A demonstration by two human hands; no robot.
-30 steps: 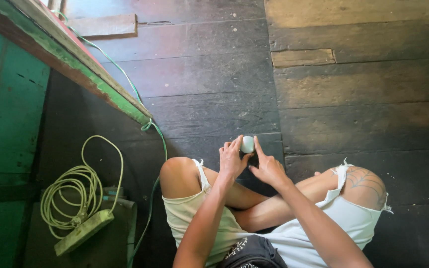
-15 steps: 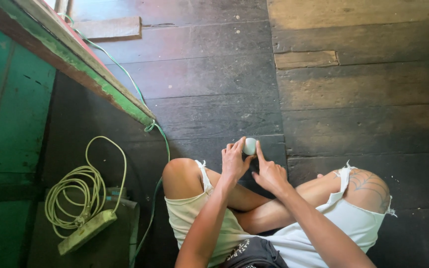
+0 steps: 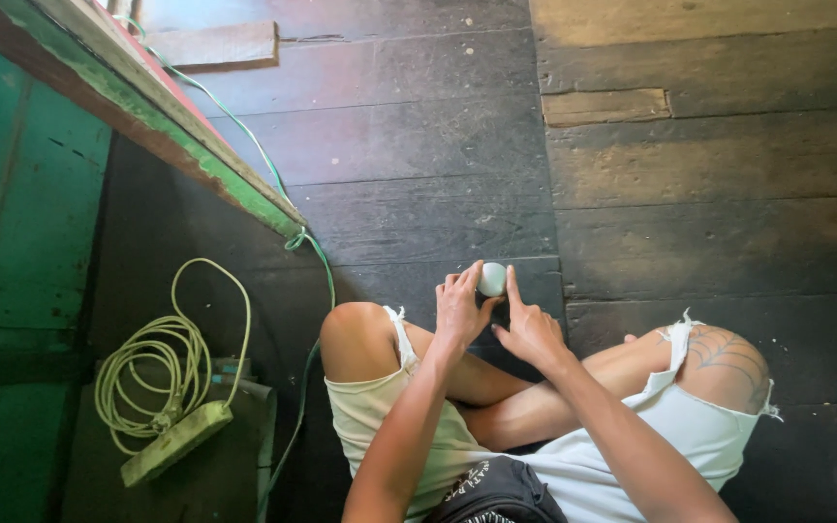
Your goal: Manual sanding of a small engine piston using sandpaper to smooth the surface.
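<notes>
Above the crossed legs, left hand (image 3: 461, 308) and right hand (image 3: 529, 327) pinch a small white ball (image 3: 492, 279) with only the fingertips; it may slip and roll across the wooden floor (image 3: 728, 165).

A dark plank floor (image 3: 418, 145) fills the view. At the left stands a green wall (image 3: 21, 194) with a worn green-edged beam (image 3: 176, 126) slanting across it. A coiled pale cord (image 3: 147, 358) lies beside a power strip (image 3: 176, 443). A thin green wire (image 3: 312, 252) trails along the floor.
</notes>
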